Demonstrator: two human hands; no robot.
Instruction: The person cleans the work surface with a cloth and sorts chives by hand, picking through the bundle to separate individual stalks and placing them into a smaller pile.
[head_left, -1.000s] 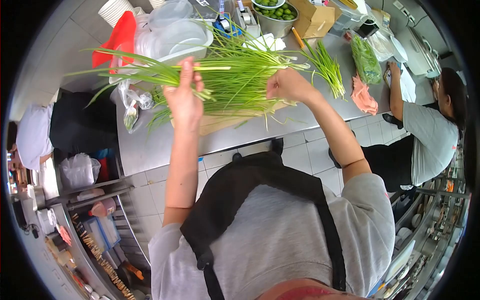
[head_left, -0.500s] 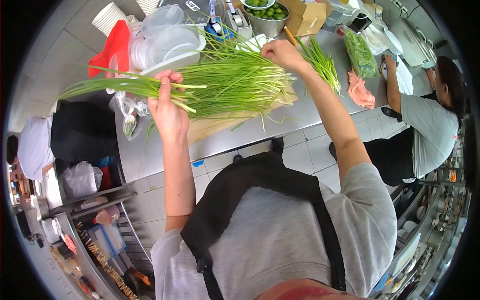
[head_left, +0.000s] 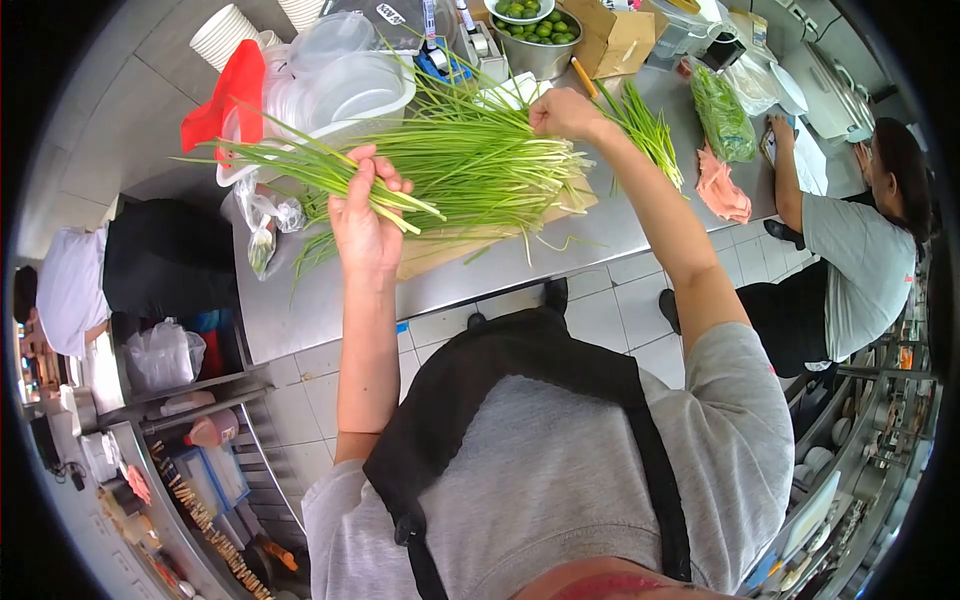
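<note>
My left hand is closed around a small bunch of chives, held above the counter with the pale stem ends pointing right and the green tips left. A large pile of chives lies spread over a brown board, its whitish ends to the right. My right hand is at the far right part of the pile, with its fingers pinched together among the stems. What the fingertips hold, if anything, is hidden. A smaller heap of chives lies to the right of that hand.
Clear plastic containers in a white basket and a red plastic piece stand at back left. Behind are a bowl of limes and a cardboard box. Bagged greens and a pink cloth lie near a co-worker.
My left hand has moved to the right with its chives, closer to the pile. My right hand stays at nearly the same spot, still pinched.
</note>
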